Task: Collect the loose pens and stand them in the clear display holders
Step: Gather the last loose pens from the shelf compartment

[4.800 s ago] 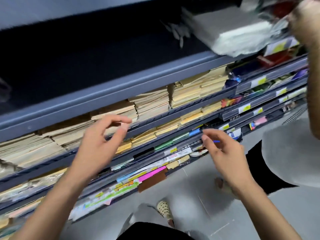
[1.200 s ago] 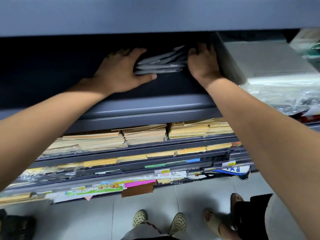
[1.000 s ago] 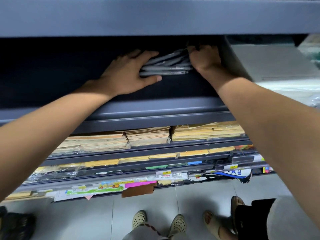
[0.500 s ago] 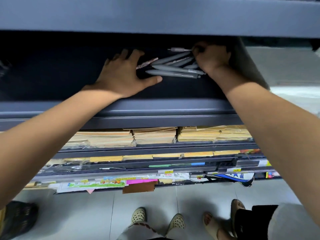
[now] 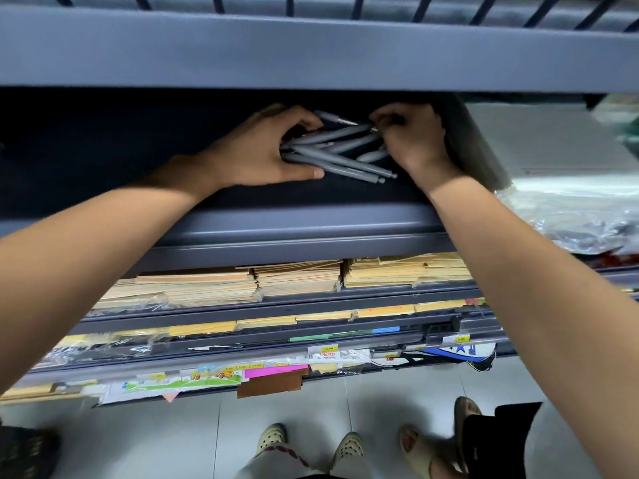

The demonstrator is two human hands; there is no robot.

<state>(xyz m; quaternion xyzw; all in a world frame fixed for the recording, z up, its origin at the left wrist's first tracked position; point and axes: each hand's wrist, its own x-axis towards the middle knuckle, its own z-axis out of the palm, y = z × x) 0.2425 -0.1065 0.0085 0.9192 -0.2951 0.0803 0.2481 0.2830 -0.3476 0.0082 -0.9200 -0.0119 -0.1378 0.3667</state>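
1. Step in hand: collecting. We see the pens (image 5: 342, 160), a loose fan of grey ones, lying deep on a dark shelf (image 5: 103, 160), between the two hands.
2. Left hand (image 5: 262, 150): grasping. Its fingers curl over the pens' left ends and the thumb lies along the shelf beneath them.
3. Right hand (image 5: 415, 143): fingers curled in at the pens' right ends. It looks to be pinching the uppermost pen near its tip, though its knuckles hide the contact itself.
4. The pens are splayed, not parallel. Two long ones stick out toward the front, past the right hand.
5. Next move, as we judge it: square the fan into one bundle, close one hand fully round it, then draw it out over the shelf's front lip.
6. No clear holders are in view, so we cannot say where the bundle must go. We will have to look for them.
7. In the way: the upper shelf (image 5: 311, 50) hangs low over both hands and leaves little room to lift. A grey box (image 5: 477, 146) stands just beside the right hand and crowds it.
8. Risk: a stray pen could slip from the fan and roll back into the dark.
9. Around: stacked envelopes (image 5: 297, 278) on the shelves below, plastic wrap (image 5: 570, 216) to the right, and shoes (image 5: 271, 439) on the floor (image 5: 173, 440).
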